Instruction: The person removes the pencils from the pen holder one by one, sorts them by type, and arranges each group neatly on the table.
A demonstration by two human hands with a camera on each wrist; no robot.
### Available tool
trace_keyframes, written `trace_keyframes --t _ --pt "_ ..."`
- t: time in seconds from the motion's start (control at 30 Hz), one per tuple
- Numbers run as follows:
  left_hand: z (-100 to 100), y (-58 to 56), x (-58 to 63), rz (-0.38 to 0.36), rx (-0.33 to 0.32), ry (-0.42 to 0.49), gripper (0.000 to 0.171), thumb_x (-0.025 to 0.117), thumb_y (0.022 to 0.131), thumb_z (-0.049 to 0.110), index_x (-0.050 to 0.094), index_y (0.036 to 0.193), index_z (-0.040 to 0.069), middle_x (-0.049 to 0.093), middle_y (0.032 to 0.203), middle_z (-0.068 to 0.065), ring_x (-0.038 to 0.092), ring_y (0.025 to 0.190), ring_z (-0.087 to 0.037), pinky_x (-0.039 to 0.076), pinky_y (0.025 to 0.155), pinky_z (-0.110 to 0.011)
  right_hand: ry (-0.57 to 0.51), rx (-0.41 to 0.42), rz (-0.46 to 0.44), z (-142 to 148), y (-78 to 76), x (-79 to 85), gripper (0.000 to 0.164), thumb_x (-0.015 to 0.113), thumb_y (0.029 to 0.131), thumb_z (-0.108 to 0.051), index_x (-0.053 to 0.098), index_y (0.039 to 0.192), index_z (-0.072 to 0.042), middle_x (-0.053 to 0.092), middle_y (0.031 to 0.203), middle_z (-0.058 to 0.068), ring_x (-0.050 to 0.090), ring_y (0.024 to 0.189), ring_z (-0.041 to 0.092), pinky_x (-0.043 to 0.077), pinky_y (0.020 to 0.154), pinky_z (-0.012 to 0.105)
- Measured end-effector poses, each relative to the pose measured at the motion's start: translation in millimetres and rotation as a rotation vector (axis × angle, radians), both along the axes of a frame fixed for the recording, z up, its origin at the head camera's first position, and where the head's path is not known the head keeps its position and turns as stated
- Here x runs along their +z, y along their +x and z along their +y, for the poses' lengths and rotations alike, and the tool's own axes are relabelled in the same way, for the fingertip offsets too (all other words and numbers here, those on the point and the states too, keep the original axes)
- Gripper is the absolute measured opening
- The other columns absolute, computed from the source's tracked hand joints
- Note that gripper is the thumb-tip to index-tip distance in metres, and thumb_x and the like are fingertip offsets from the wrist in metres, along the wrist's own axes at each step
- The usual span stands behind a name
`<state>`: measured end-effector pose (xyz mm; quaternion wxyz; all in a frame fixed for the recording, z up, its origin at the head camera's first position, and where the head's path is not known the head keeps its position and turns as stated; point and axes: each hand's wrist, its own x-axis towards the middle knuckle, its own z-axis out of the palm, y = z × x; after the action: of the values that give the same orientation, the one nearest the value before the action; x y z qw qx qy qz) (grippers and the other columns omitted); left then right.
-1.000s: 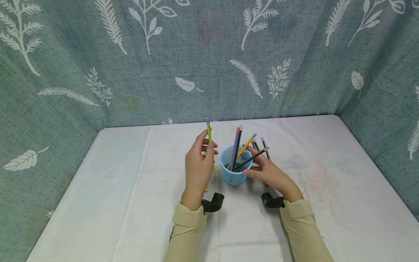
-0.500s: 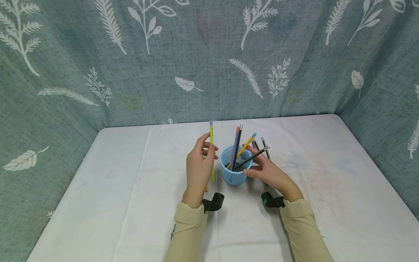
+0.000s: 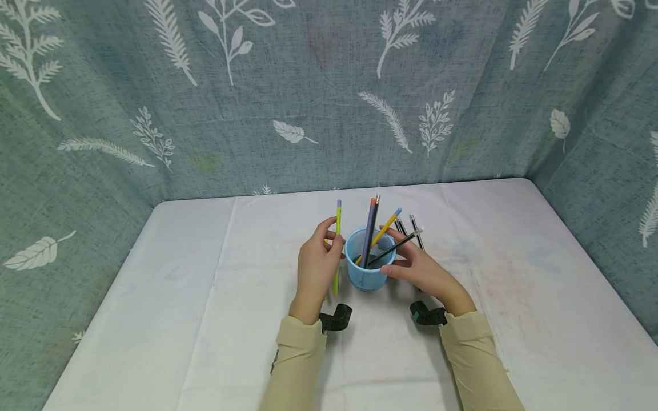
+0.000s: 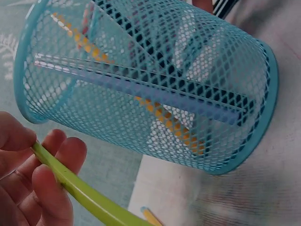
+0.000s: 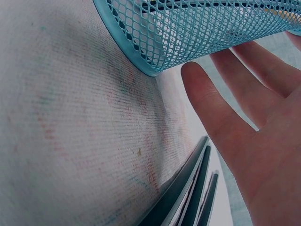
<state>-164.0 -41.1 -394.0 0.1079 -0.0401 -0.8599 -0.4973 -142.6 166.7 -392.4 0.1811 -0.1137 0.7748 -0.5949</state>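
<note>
One bench (image 3: 154, 319) under white cloth, backed by a grey-green curtain (image 3: 329, 154) with white leaf prints. One round pencil cup of light-blame-free blue metal mesh (image 3: 367, 281), upright, slightly right of midway between the bench's left and right edges, nearer the far edge than the bottom of the head view. Contents, four pieces counted: one purple pencil with an orange end (image 3: 369, 225); one black pencil with a silvery end (image 3: 376, 216), leaning close against it; one yellow pencil with a blue end (image 3: 387, 229), tilted toward the far right corner; one slanting black pencil with a pale end (image 3: 406, 240), resting low across the rim. One slim lime-green pencil with a purple end (image 3: 336, 281), outside the cup just beside its left wall, nearly upright, pinched between thumb and fingers of the left hand (image 3: 317, 271); that grip is closed to the pencil's thickness. Right hand (image 3: 421, 271): grip spread to the cup's width, thumb and fingers at its right side, holding it. Judged progress: four pencils housed, the lime-green one not yet in. Loose on the bench: at least three black pencils (image 5: 190, 183), bunched right of the cup; one loose yellow pencil with a blue tip (image 4: 151, 217), mostly out of sight.
</note>
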Motion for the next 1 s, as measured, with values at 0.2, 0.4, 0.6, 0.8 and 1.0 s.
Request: trace_keyframes --t 0.2,0.4,0.6,0.8,1.0 --pt "1 -0.8 -5.5 -0.051 0.015 -0.020 0.036 0.051 0.089 0.020 0.050 0.125 0.020 0.058 0.087 0.003 0.061 0.059 -0.015 0.043 0.047 -0.028 -0.009 0.011 0.014 1 -0.3 0.5 0.082 0.066 0.082 -0.027 0.012 0.144 -0.028 0.019 0.145 0.011 0.039 0.120 0.035 0.032 0.095 0.049" --pt "2 -4.9 -15.3 -0.063 0.024 -0.052 0.041 0.052 0.087 0.018 0.047 0.127 0.021 0.057 0.087 0.003 0.060 0.055 -0.013 0.041 0.044 -0.029 -0.011 0.021 0.017 3 -1.0 0.6 0.082 0.065 0.082 -0.027 0.011 0.144 -0.027 0.018 0.145 0.011 0.039 0.120 0.036 0.033 0.094 0.048" --pt "5 -8.5 -23.6 -0.103 0.030 -0.106 0.042 0.053 0.088 0.018 0.045 0.128 0.022 0.057 0.086 0.004 0.056 0.054 -0.007 0.043 0.045 -0.027 -0.009 0.017 0.012 5 -1.5 1.1 0.082 0.065 0.082 -0.028 0.011 0.144 -0.027 0.018 0.145 0.010 0.038 0.120 0.036 0.033 0.094 0.049" --pt "6 -10.0 -27.6 -0.153 0.038 -0.132 0.043 0.053 0.087 0.017 0.044 0.129 0.024 0.056 0.086 0.004 0.055 0.055 -0.006 0.043 0.046 -0.026 -0.011 0.009 -0.002 5 -2.4 0.3 0.081 0.065 0.082 -0.025 0.012 0.143 -0.029 0.017 0.145 0.011 0.039 0.120 0.036 0.032 0.095 0.049" --pt "4 -9.6 -29.6 -0.170 0.039 -0.163 0.045 0.054 0.086 0.017 0.043 0.130 0.022 0.057 0.088 0.003 0.054 0.055 -0.007 0.042 0.046 -0.026 -0.033 0.014 0.006 4 -2.8 -0.9 0.079 0.063 0.084 -0.016 0.013 0.144 -0.027 0.019 0.145 0.013 0.041 0.118 0.036 0.032 0.095 0.050"
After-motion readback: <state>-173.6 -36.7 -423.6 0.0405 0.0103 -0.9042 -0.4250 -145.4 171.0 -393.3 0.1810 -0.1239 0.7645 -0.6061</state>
